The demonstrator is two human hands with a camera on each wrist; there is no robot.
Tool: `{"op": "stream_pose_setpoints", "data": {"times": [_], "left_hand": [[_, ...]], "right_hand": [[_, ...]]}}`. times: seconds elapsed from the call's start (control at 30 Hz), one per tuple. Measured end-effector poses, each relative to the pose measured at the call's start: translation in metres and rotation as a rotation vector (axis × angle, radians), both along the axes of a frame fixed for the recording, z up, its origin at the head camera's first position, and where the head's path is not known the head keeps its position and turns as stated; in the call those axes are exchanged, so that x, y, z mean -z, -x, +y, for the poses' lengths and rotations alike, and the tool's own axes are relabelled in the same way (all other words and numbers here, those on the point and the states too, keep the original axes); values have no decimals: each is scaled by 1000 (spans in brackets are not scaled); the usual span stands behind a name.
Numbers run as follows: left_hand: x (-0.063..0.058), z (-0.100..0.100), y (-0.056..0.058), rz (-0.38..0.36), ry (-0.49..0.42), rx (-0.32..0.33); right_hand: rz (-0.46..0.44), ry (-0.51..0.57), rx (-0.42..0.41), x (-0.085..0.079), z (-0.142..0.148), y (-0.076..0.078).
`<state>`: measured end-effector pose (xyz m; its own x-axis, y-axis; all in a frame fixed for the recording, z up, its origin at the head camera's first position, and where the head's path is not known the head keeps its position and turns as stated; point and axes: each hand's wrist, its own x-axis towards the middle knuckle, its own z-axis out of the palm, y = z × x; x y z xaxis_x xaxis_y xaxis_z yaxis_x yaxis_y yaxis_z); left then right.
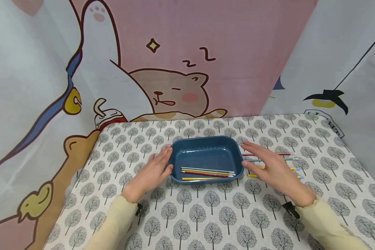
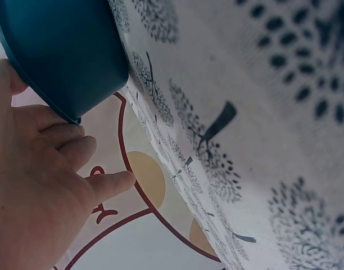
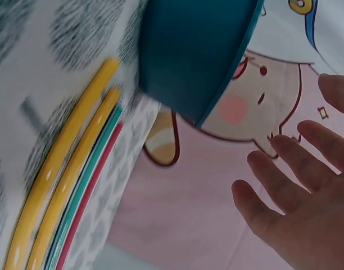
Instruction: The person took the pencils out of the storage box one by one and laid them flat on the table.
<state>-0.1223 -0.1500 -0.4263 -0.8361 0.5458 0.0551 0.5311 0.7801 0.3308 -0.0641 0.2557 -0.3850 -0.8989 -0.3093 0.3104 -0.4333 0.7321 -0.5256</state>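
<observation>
A dark blue rectangular tub (image 1: 206, 158) sits on the patterned cloth between both hands. Inside, along its near side, lie several pencils (image 1: 206, 173), in yellow, red and green. My left hand (image 1: 153, 172) is at the tub's left end, fingers extended and touching the rim; the left wrist view shows the thumb and fingers of that hand (image 2: 43, 180) against the edge. At the right end, my right hand (image 1: 273, 170) has its fingers spread beside the rim. Its own wrist view shows this hand (image 3: 307, 185) apart from the tub (image 3: 194, 62), holding nothing.
Beneath and beyond the right hand, more pencils lie side by side: a red pencil (image 1: 282, 153), a green one and two yellow pencils (image 3: 50, 169). The table wears a white cloth (image 1: 212, 211) with tree prints. A cartoon-printed curtain (image 1: 243, 45) hangs behind.
</observation>
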Motion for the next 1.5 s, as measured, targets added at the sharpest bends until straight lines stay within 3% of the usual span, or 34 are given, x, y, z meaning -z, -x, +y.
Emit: {"op": "stream_pose_setpoints", "data": {"times": [0.2, 0.6, 0.83, 1.5], "left_hand": [[0, 0, 0, -6, -3, 3], [2, 0, 2, 7, -7, 10], [2, 0, 1, 13, -17, 5], [3, 0, 1, 0, -13, -6]], "right_hand": [[-10, 17, -62, 4, -28, 12], [-124, 32, -137, 13, -72, 35], [-155, -27, -137, 20, -87, 46], [-295, -128, -282, 31, -109, 66]]}}
